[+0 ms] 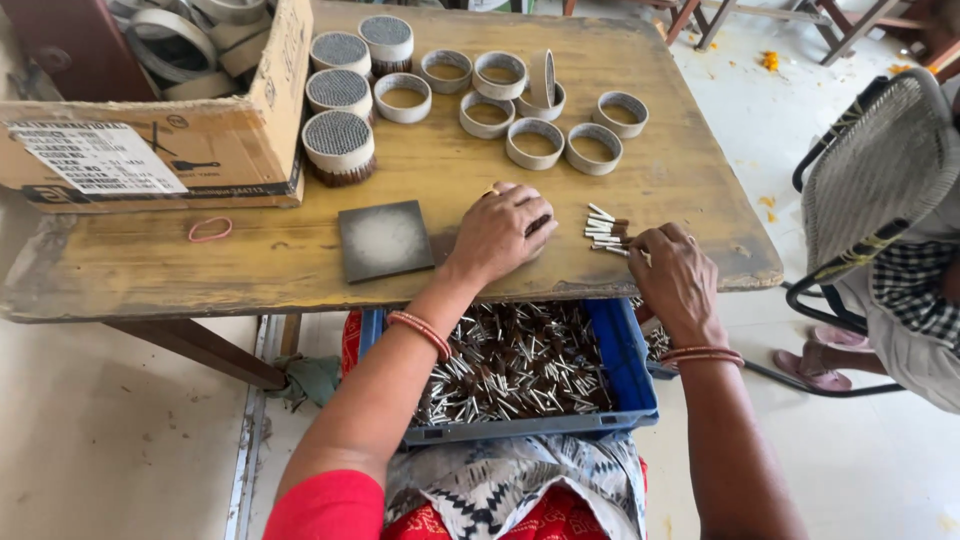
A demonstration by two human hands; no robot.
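Head view. Worn yellow wooden table (pixel 450 180), person seated at its near edge with a blue plastic crate (pixel 620 345) on the lap, tucked under that edge. Crate is full of short sticks with pale stems and dark brown tips (pixel 510 365).

Left hand (pixel 500 232): palm down on the table near the near edge, fingers curled together over something dark; what lies under them is hidden. Ring on one finger, bangles at the wrist.

Right hand (pixel 675 275): at the near edge, toward the right corner, fingers bunched together and pinching a few sticks at their tips. Just beside it, between the two hands, a small loose pile of the same sticks (pixel 605 230) lies flat on the table, touching the right fingertips.

Dark grey square pad (pixel 385 240) lies flat left of the left hand, close but apart. Pink rubber band (pixel 210 230) lies further left, near the box.

Far half of the table: a cluster of empty cardboard rings (pixel 535 105), one standing on edge, the rest flat. Left of them, four rings packed with sticks (pixel 340 135), ends up.

Far left corner: open cardboard box (pixel 200 140) holding more rings.

Right of the table, well apart: a woven chair (pixel 880 170) and another person's checked sleeve (pixel 915 290)
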